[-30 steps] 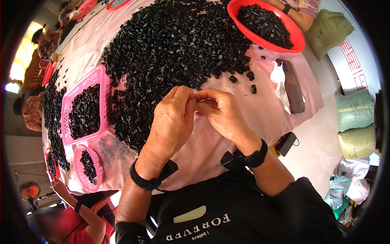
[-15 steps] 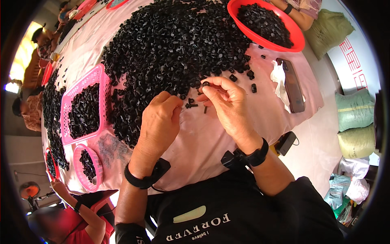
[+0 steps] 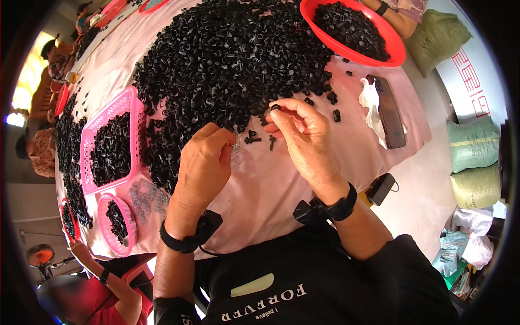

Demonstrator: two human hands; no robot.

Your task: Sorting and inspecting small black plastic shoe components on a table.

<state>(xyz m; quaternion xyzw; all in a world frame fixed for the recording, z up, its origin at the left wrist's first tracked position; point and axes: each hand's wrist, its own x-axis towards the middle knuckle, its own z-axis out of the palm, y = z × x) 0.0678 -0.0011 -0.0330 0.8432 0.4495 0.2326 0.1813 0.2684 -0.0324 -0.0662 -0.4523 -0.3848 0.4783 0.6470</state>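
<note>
A small black plastic part (image 3: 275, 107) is sitting just above the near edge of the heap of black plastic parts (image 3: 227, 65). The right hand (image 3: 304, 132) is pinching it, that grip closing thumb against forefinger. The left hand (image 3: 205, 160) is hovering nearer the wearer than the heap, fingers curling inward and hiding whether its grip is holding anything. A pink rectangular basket (image 3: 138, 116) is standing left of the heap; a smartphone (image 3: 391, 116) is lying to its right.
</note>
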